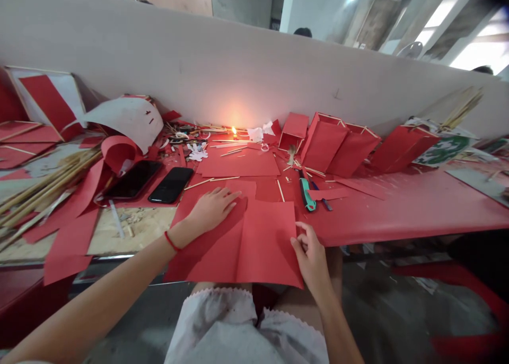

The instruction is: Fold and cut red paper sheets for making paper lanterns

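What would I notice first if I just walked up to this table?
Probably the big red paper sheet at the near edge, with the left hand pressed flat on it and the right hand pinching its right edge. Then the little candle flame glowing at the back by the wall, and two black phones lying left of the paper.

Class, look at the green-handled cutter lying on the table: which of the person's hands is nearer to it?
Right. The right hand sits just below the cutter; the left hand lies flat farther left.
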Demonstrator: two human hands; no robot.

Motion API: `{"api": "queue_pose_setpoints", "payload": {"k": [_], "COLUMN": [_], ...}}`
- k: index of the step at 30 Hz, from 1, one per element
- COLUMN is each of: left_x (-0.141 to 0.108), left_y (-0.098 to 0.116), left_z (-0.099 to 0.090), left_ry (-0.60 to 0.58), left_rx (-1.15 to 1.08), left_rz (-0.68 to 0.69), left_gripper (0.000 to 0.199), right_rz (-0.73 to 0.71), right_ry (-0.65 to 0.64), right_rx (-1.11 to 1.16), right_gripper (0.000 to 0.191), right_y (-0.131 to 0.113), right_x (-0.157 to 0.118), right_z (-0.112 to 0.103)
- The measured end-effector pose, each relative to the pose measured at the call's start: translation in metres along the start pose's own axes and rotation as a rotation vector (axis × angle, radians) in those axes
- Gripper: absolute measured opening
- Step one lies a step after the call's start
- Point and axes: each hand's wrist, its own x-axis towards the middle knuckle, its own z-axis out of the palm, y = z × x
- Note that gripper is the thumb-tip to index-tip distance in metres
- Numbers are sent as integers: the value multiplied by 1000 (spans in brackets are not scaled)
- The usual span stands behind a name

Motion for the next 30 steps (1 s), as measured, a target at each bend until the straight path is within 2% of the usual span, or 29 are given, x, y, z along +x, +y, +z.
{"api": "queue_pose_setpoints", "payload": {"k": [3,5,8,11,15,19,25,30], "left_x": [-3,-6,-9,-10,-12,-13,-13,-13], "left_y": [-11,-16,-20,-20,-17,-15,-11,-9], "left_z": [-7,-9,-4,8,23,27,23,21], "left_ry": [38,30,-25,-76,-98,-113,-142,-151], "left_rx": [-58,-92,-127,-124,-86,-53,-21,-4], "left_rz": [-7,12,71,82,25,8,0,-9], "left_gripper": [49,49,48,54,62,61,62,63], "right_rz": [-37,-58,-40,2,76,149,118,94], "right_ry": [35,29,11,-2,-25,-79,-91,-75], "right_rx": [-20,-29,-94,-155,-236,-388,-566,-582], "right_gripper": [35,27,13,10,8,3,8,8], "right_y": [-6,-10,-15,-17,-21,-29,-33,-30], "right_x": [10,23,42,53,50,42,32,26], "right_z": [-1,0,6,11,11,10,16,19]}}
